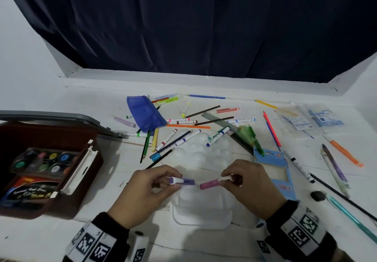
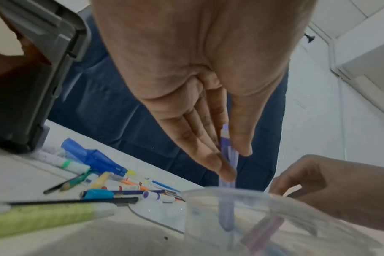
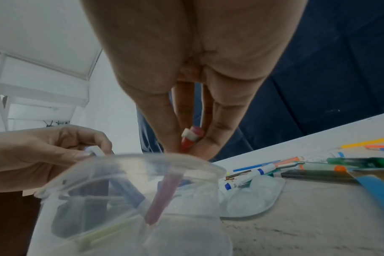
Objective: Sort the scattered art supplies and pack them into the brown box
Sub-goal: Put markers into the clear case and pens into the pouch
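Left hand: the left hand (image 1: 142, 190) pinches a purple marker (image 1: 181, 181) between thumb and fingertips, purple cap pointing toward the other hand
Right hand: the right hand (image 1: 251, 182) pinches a pink marker (image 1: 210, 184) at its white barrel, pink cap pointing left
Marker relation: the two cap ends face each other, close but apart, above a clear plastic container (image 3: 129, 199); in the wrist views both markers angle down into its mouth
Brown box: the brown box (image 1: 85, 188) stands open at the left of the white table (image 1: 91, 102), well apart from both hands; its grey lid (image 1: 61, 119) is swung back
Box contents: a set of paint pots (image 1: 43, 162) at the back, a printed pack in front of it
Scattered supplies: markers and coloured pencils lie loose behind the hands around a blue pouch (image 1: 145, 114)
Right side: a blue pencil carton (image 1: 279, 172) lies flat just beside the right hand, with more pens beyond it
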Available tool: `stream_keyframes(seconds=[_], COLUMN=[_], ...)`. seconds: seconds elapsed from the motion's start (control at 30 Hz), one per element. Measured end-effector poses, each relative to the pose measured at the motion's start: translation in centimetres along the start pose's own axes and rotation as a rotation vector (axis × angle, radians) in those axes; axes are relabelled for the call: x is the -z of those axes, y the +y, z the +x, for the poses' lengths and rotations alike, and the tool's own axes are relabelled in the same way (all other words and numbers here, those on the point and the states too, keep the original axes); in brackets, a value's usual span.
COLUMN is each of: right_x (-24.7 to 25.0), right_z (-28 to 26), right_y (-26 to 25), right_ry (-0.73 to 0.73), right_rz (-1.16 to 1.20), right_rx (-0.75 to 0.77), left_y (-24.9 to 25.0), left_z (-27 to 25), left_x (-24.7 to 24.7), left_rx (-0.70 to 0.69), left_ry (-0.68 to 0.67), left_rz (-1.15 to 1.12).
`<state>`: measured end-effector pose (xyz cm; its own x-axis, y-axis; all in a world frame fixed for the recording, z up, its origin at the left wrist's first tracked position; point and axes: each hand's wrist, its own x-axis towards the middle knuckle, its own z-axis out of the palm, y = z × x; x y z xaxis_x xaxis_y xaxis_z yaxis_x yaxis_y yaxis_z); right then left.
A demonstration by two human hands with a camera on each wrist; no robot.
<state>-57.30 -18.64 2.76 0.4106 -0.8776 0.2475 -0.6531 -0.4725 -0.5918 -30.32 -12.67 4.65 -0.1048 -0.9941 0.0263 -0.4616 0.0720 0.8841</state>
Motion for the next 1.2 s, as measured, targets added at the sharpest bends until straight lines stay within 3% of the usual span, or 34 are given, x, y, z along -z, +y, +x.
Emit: stream_keyframes(seconds=[0.2, 0.33, 0.47, 0.9, 1.07, 1.2], right_x=[0.4, 0.7, 0.7, -1.0, -2.1, -2.6], right_z=[-0.3, -0.8, -0.7, 0.6, 0.6, 0.5], right_y=[0.3, 0.4, 0.3, 0.2, 0.4, 0.6], right_ry=[-0.032, 0.024, 0.037, -0.271, -0.433, -0.439], right_rz=[-0.011, 0.021, 0.031, -0.247, -0.26, -0.266], right_rx=[0.013, 0.019, 0.055, 0.093, 0.052, 0.036], left_y=[0.8, 1.4, 0.6, -1.8, -1.8, -2.3], left_z=[0.2, 0.0, 0.3, 1.9, 2.2, 2.3], left_x=[1.0, 0.9, -0.1, -2.6, -4.1, -4.6], left_rx=[-0.075, -0.064, -0.096, -0.334, -0.292, -0.268], left_ry=[0.065, 0.0, -0.07, -0.226, -0.221, -0.201], left_rz=[0.043, -0.039, 0.078, 0.664, 0.84, 0.834])
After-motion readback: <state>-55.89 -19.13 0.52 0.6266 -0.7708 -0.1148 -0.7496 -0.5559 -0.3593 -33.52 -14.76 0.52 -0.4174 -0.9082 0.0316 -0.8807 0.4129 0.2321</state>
